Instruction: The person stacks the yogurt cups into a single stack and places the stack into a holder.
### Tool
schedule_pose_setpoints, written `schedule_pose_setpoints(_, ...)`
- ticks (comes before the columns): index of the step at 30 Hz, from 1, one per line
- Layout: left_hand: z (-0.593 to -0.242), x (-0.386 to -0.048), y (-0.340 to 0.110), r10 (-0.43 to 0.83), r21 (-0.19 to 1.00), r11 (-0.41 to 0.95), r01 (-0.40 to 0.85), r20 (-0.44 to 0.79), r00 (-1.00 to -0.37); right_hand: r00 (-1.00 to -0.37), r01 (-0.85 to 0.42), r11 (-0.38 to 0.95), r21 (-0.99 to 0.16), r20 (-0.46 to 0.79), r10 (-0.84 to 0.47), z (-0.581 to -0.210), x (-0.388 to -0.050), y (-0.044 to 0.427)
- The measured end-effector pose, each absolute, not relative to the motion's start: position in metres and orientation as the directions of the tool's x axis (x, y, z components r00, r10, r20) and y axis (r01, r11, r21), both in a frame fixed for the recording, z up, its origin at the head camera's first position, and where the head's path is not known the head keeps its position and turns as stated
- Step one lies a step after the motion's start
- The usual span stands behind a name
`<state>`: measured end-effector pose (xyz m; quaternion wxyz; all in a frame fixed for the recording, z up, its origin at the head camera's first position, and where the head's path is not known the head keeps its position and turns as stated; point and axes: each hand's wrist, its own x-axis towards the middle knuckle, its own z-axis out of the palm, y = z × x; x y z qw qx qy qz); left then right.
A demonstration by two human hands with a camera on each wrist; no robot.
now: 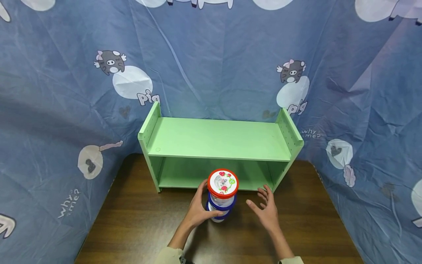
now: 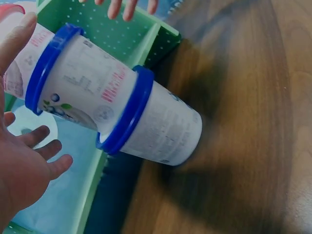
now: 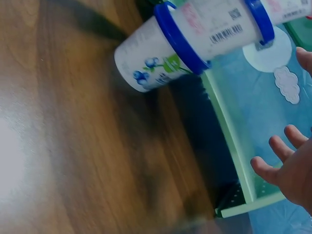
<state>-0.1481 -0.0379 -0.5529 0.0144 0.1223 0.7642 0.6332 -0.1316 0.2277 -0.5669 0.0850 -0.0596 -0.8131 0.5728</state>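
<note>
fingers of the left hand [image 1: 199,211] are spread beside the stack [image 1: 222,202], thumb reaching across its front; whether they touch it, i cannot tell. those of the right hand [image 1: 267,212] stand apart too, off the stack's right side. it seems to rest on the table [image 1: 138,231], just in front of the green shelf [image 1: 217,137]: red-lidded tub [image 1: 223,184] above two blue-lidded tubs [image 2: 168,124]. for a steady hold, i'd bring both palms in evenly and low, since one-sided pressure could topple it.
</note>
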Motion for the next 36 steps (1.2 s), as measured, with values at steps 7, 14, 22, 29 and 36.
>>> schedule_pose_setpoints(7, -0.563, -0.145, -0.041, 0.196, 0.968, 0.184, 0.169, 0.133, -0.972, -0.972, 0.007, 0.316, -0.949, 0.068, 0.225, -0.553, -0.131, 0.243)
schedule_pose_setpoints(14, -0.579, -0.142, -0.041, 0.173, 0.949, 0.213, 0.232, 0.197, -0.965, -0.965, 0.019, 0.327, -0.945, 0.068, 0.253, -0.547, -0.134, 0.255)
schedule_pose_setpoints(22, -0.599, -0.138, -0.040, 0.131, 0.963, 0.176, 0.204, 0.183, -0.974, -0.939, 0.015, 0.361, -0.933, 0.111, 0.327, -0.540, -0.138, 0.268)
schedule_pose_setpoints(29, -0.611, -0.135, -0.039, 0.120, 0.970, 0.166, 0.180, 0.161, -0.980, -0.903, -0.009, 0.355, -0.935, 0.160, 0.400, -0.531, -0.145, 0.276)
schedule_pose_setpoints(36, -0.619, -0.134, -0.038, 0.110, 0.971, 0.182, 0.154, 0.136, -0.985, -0.856, -0.032, 0.373, -0.927, 0.218, 0.469, -0.522, -0.153, 0.283)
